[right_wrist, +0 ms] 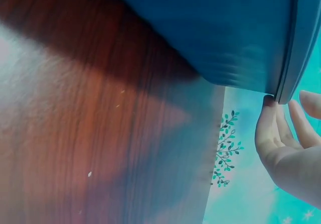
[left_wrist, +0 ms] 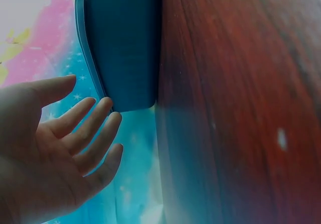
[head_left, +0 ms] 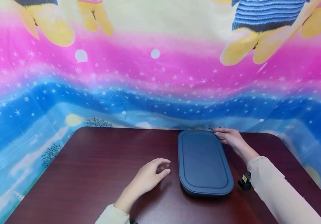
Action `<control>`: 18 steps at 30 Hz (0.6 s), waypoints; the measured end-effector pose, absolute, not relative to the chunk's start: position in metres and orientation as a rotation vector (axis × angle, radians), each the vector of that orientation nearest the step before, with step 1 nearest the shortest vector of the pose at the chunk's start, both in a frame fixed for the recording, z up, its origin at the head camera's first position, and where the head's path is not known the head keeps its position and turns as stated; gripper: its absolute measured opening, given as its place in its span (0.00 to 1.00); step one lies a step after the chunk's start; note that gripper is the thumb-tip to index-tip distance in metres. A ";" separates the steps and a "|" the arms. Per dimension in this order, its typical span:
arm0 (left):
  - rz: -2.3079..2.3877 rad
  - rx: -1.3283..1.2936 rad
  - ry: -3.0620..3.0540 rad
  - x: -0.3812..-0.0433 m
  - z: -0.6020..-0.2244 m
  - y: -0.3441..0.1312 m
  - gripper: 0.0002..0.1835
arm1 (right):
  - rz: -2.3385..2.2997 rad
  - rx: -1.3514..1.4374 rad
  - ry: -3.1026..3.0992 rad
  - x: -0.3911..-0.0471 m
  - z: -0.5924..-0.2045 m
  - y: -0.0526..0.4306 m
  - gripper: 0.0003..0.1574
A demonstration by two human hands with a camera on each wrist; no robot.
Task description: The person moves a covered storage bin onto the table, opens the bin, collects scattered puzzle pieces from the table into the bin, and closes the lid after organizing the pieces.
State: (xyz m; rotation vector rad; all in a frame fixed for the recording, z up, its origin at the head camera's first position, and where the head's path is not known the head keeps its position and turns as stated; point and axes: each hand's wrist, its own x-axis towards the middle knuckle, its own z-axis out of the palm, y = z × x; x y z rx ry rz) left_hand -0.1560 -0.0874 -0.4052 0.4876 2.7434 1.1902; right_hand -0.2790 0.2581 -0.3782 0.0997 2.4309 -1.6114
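A dark blue lidded box (head_left: 205, 161) with rounded corners sits on the table, its long side running toward the back edge. Its side wall (left_wrist: 125, 48) shows in the left wrist view, and the lid's rim (right_wrist: 296, 43) in the right wrist view. My left hand (head_left: 150, 174) hovers left of the box, apart from it, fingers loosely bent and holding nothing. At the far right corner is my right hand (head_left: 231, 138), its fingertips (right_wrist: 269, 99) right at the lid's rim, fingers extended and lightly bent.
The dark red wooden table (head_left: 107, 161) has rounded back corners. Behind it hangs a colourful cloth (head_left: 138, 77) printed with snowflakes and cartoon figures. A small black device (head_left: 245, 182) is at the right sleeve.
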 end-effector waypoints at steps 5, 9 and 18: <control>1.223 0.491 2.737 -0.157 -0.405 -0.084 0.19 | -1.594 0.093 2.468 -0.274 -0.377 0.257 0.31; 1.249 0.483 2.718 -0.156 -0.404 -0.081 0.19 | -1.565 0.077 2.520 -0.270 -0.377 0.257 0.32; 1.265 0.447 2.681 -0.150 -0.401 -0.073 0.24 | -1.513 0.040 2.688 -0.247 -0.370 0.260 0.31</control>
